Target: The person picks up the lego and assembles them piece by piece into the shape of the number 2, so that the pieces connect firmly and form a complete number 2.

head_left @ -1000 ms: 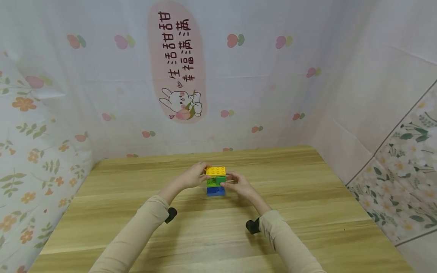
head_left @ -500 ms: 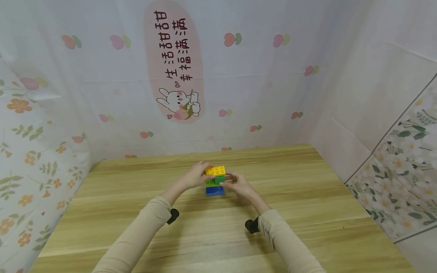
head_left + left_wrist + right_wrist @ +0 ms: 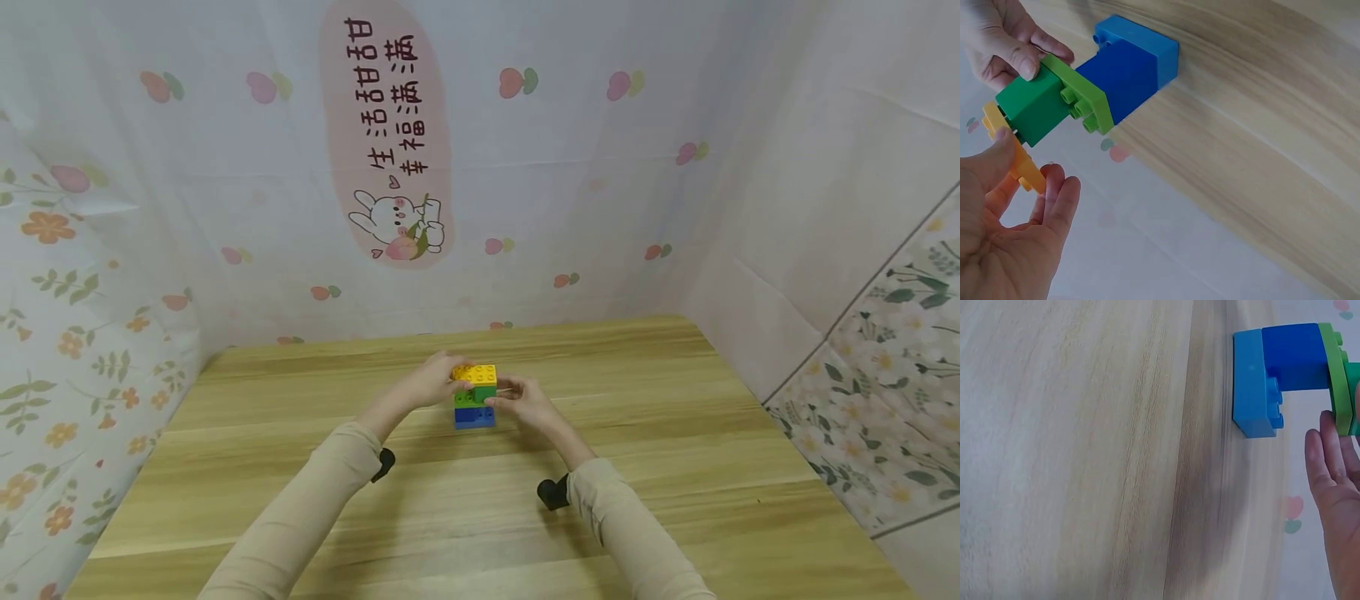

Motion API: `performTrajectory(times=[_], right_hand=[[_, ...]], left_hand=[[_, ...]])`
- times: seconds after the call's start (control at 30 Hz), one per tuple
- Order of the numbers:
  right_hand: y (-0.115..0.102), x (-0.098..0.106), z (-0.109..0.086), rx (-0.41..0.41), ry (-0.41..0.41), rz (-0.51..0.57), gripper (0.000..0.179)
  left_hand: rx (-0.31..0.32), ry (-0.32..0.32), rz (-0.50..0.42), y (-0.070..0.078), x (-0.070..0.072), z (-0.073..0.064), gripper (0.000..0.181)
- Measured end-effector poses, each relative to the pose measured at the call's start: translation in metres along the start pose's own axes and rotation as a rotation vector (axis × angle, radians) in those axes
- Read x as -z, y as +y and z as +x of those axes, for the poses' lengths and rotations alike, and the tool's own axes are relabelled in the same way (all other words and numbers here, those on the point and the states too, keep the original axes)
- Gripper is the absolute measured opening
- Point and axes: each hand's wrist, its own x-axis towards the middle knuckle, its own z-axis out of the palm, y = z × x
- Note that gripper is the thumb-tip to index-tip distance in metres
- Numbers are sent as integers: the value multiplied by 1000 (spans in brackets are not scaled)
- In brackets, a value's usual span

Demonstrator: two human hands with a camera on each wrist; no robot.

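A tower of building blocks stands on the wooden table. At its foot is a light blue block [image 3: 1249, 387], with a dark blue block [image 3: 1124, 75] over one side of it. Above lie a lime green plate [image 3: 1085, 92] with bare studs and a green block [image 3: 1032, 109]. The yellow plate [image 3: 483, 374] forms the top; a narrow gap with studs shows between it and the green block in the left wrist view. My left hand [image 3: 433, 382] pinches the yellow plate between thumb and fingers. From the right, my right hand [image 3: 525, 403] grips the green block, its thumb on the front face.
The wooden table [image 3: 465, 508] reaches back to a printed white curtain [image 3: 570, 208]. More patterned cloth [image 3: 67, 367] hangs at the left, and also at the right. Black wrist mounts [image 3: 553, 493] stick out below both sleeves.
My left hand has shifted slightly right, its fingers now over the left end of the yellow plate and its thumb at the front. The right hand has hardly moved.
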Motion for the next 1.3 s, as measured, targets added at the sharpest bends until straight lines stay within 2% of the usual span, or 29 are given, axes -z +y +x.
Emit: performTrajectory(times=[0.2,0.33,0.73,0.93,1.07,1.2,1.3], right_hand=[[-1,-2,-1,4,38,-22,42],[-1,-1,0,22,44,-30,44],[-4,1,-2,76,-1,-25,42],[-2,3,-2,71,-9,-36,43],[-1,3,-3,63,5,-52,45],[0,1,-3,63,19,-68,46],[0,0,-3,63,24,-73,45]], left_hand=[[-8,-7,38,4,1,2,42],[12,-32,41,6,2,2,42],[22,-78,43,7,3,3,42],[35,-58,12,5,-2,0,43],[26,-20,-42,-2,-10,-1,42],[26,11,-191,-11,-15,-3,41],[3,42,-312,-16,-18,-4,39]])
